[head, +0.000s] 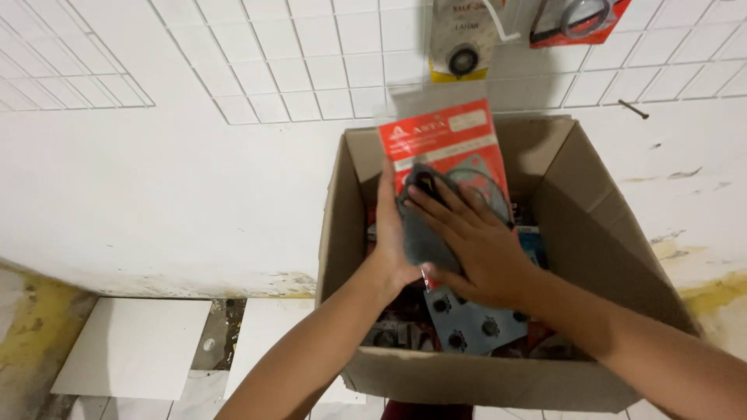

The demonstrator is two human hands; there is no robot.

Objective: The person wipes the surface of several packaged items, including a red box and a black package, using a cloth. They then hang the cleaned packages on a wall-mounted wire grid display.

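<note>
Head view, listed near to far. My forearms enter from the bottom edge, elbows cut off by the frame.

Item one: box [482, 381], brown cardboard, open top, standing on a tiled floor against a white wall. Its near wall hides the bottom of the contents; the floor beneath it is mostly out of sight.

Item two: contents of the box, hard to make out. A blue-grey gasket sheet [475, 327] with round holes lies nearest me, partly under my right wrist. Darker packets behind it are jumbled and I cannot tell them apart.

Item three: packet [447, 148], red card in clear wrap, held above the box's middle. Long axis runs near upright, top leaning slightly away from me and to the left, printed face toward the camera. Its lower half is covered by my hands and by a grey gasket [424, 233] inside the wrap; its bottom edge is hidden.

Item four: left hand [389, 233], fingers straight and close together, pressed along the packet's left edge, thumb hidden behind it.

Item five: right hand [475, 241], open and flat, fingers slightly spread, palm laid on the packet's front over the gasket. The two hands sit close together with the packet clamped between them.

Item six: wire grid [311, 70] on the wall, white. Two more packets [467, 35] hang from it, both cut off by the top edge.
</note>
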